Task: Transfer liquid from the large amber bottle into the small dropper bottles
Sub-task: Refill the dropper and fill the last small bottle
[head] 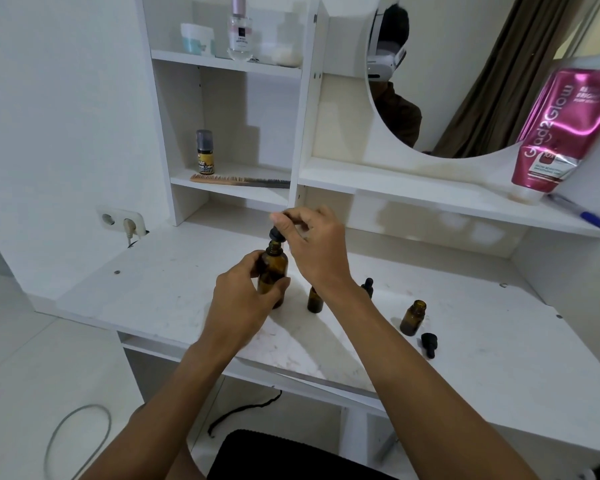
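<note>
The large amber bottle (273, 270) stands on the white desk (160, 282), and my left hand (243, 299) wraps around its lower body. My right hand (314, 245) pinches the black dropper cap (277, 234) just above the bottle's open neck. One small amber bottle (315, 300) stands uncapped to the right, partly behind my right wrist. A second small amber bottle (413, 318) stands open further right. One black dropper cap (368, 286) lies behind my right forearm, and another dropper cap (429, 344) lies in front of the second small bottle.
A shelf unit at the back holds a comb (239, 181) and a small dark bottle (205, 152). A pink tube (555, 133) and a pen (579, 211) sit on the right ledge under a round mirror (465, 74). A wall socket (123, 221) is at the left.
</note>
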